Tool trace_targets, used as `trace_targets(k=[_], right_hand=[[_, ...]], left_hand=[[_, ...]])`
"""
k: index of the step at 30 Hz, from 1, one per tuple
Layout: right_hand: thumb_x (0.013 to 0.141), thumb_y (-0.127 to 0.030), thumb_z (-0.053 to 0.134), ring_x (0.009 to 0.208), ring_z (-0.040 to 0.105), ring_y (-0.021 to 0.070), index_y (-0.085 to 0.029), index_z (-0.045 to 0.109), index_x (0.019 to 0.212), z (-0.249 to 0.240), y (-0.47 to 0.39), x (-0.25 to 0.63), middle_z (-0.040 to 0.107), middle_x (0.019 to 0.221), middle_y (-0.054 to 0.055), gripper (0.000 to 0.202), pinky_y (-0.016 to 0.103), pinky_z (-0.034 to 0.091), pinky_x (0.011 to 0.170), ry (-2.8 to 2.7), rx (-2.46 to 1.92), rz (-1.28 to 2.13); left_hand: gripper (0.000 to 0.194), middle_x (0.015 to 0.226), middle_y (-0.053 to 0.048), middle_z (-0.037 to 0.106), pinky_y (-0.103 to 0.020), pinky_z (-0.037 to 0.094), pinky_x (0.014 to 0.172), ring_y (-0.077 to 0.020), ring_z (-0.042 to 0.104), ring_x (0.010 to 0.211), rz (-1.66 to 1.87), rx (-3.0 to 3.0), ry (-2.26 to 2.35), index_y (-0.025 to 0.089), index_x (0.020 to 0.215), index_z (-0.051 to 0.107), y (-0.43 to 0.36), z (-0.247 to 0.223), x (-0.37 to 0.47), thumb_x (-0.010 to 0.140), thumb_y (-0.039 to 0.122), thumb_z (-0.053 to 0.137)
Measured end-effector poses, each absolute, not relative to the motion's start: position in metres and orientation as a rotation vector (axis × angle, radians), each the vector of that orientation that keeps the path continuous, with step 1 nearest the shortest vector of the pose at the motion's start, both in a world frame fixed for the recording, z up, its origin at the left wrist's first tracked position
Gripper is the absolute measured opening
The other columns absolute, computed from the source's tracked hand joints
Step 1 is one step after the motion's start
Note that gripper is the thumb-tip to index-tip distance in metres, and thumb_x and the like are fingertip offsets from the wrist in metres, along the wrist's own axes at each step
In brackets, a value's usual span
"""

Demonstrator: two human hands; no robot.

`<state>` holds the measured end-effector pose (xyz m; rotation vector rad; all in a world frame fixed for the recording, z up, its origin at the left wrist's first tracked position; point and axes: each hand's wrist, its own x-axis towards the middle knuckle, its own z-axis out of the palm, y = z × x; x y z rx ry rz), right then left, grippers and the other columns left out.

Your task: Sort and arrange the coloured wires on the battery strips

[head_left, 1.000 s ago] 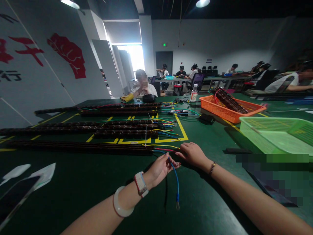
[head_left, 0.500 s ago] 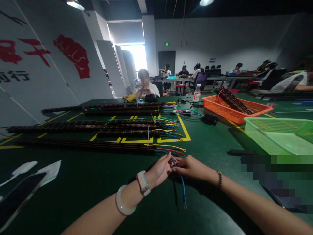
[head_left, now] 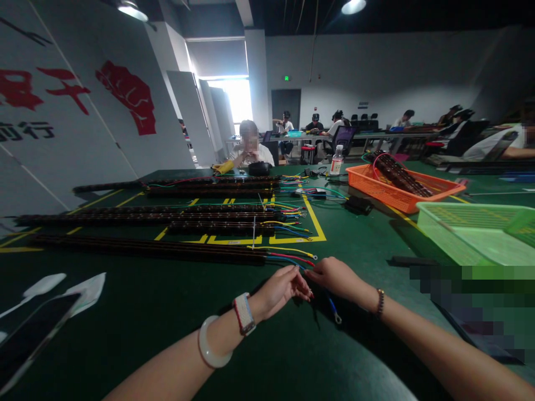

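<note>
A blue wire [head_left: 332, 306] with a ring terminal runs from the near end of a long dark wire harness [head_left: 167, 249]. My right hand [head_left: 343, 281] is closed around this wire, and its terminal end sticks out below the fingers. Close beside it, my left hand [head_left: 284, 291] has loosely bent fingers, with the thumb apart from them and its tip near the blue wire. I see nothing held in it. A yellow wire [head_left: 301, 252] and a red wire [head_left: 301, 260], both with terminals, lie just beyond the hands.
More harnesses [head_left: 217, 213] lie across the green table [head_left: 267, 334] beyond. To the right are an orange basket [head_left: 388, 192] holding a dark bundle, and a green basket [head_left: 443, 234]. A bottle [head_left: 336, 160] stands behind. A phone [head_left: 37, 340] lies left; a person [head_left: 251, 147] sits opposite.
The blue wire's free end has swung up and to the right with my right hand. My left hand has come off the wire, its fingers now reaching lower.
</note>
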<state>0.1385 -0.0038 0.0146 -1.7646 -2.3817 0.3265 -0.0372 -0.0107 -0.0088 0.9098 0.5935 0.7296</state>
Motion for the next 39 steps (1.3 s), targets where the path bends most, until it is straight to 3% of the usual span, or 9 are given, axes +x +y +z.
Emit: trace_targets(k=[6, 13, 18, 22, 25, 32, 39], right_hand=[[0.090, -0.039, 0.042, 0.051, 0.058, 0.0174, -0.019, 0.068, 0.063, 0.004, -0.008, 0.128, 0.064, 0.059, 0.008, 0.042, 0.025, 0.030, 0.046, -2.516, -1.832, 0.053], [0.093, -0.038, 0.036, 0.060, 0.064, 0.0191, -0.018, 0.070, 0.072, -0.001, -0.008, 0.125, 0.068, 0.068, 0.011, 0.045, 0.025, 0.040, 0.056, -2.573, -1.888, 0.015], [0.092, -0.045, 0.036, 0.051, 0.057, 0.0151, -0.017, 0.065, 0.061, -0.002, -0.005, 0.133, 0.061, 0.056, 0.006, 0.050, 0.024, 0.031, 0.049, -2.516, -1.779, 0.064], [0.091, -0.054, 0.031, 0.042, 0.038, 0.0095, -0.017, 0.047, 0.047, 0.002, 0.002, 0.144, 0.043, 0.044, -0.001, 0.060, 0.024, 0.023, 0.046, -2.169, -1.559, 0.333], [0.087, -0.060, 0.034, 0.043, 0.029, 0.0080, -0.018, 0.035, 0.046, 0.003, 0.010, 0.154, 0.033, 0.044, -0.003, 0.059, 0.023, 0.021, 0.045, -1.772, -1.394, 0.515], [0.077, -0.059, 0.052, 0.040, 0.033, 0.0084, -0.019, 0.045, 0.055, -0.017, 0.037, 0.178, 0.037, 0.044, -0.005, 0.046, 0.021, 0.025, 0.040, -1.182, -1.328, 0.898], [0.070, -0.061, 0.057, 0.040, 0.035, 0.0082, -0.018, 0.049, 0.059, -0.023, 0.042, 0.181, 0.041, 0.046, -0.005, 0.045, 0.021, 0.028, 0.039, -1.134, -1.294, 0.986]], left_hand=[[0.024, 0.067, -0.003, 0.057, -0.027, 0.043, 0.060, -0.0148, 0.058, 0.063, 0.718, 0.923, 0.594, 0.015, 0.076, 0.050, -0.011, -0.010, -0.038, 0.087, 0.037, 0.048], [0.028, 0.067, -0.003, 0.057, -0.028, 0.042, 0.061, -0.0148, 0.058, 0.064, 0.699, 0.955, 0.580, 0.014, 0.076, 0.051, -0.012, -0.009, -0.039, 0.085, 0.040, 0.051], [0.027, 0.068, -0.003, 0.058, -0.029, 0.042, 0.062, -0.0155, 0.058, 0.065, 0.694, 0.963, 0.580, 0.015, 0.078, 0.049, -0.012, -0.010, -0.039, 0.085, 0.041, 0.051], [0.027, 0.067, -0.002, 0.057, -0.028, 0.042, 0.061, -0.0158, 0.059, 0.066, 0.691, 0.973, 0.582, 0.015, 0.078, 0.049, -0.012, -0.009, -0.039, 0.084, 0.041, 0.052], [0.028, 0.068, -0.003, 0.057, -0.029, 0.042, 0.061, -0.0161, 0.059, 0.067, 0.683, 0.985, 0.579, 0.014, 0.076, 0.050, -0.012, -0.009, -0.039, 0.085, 0.040, 0.050], [0.026, 0.069, -0.004, 0.058, -0.028, 0.042, 0.060, -0.0160, 0.060, 0.066, 0.687, 0.986, 0.606, 0.015, 0.076, 0.049, -0.013, -0.008, -0.039, 0.086, 0.039, 0.050], [0.025, 0.070, -0.004, 0.059, -0.028, 0.043, 0.061, -0.0161, 0.060, 0.067, 0.694, 1.002, 0.600, 0.015, 0.078, 0.050, -0.013, -0.010, -0.040, 0.085, 0.039, 0.052]])
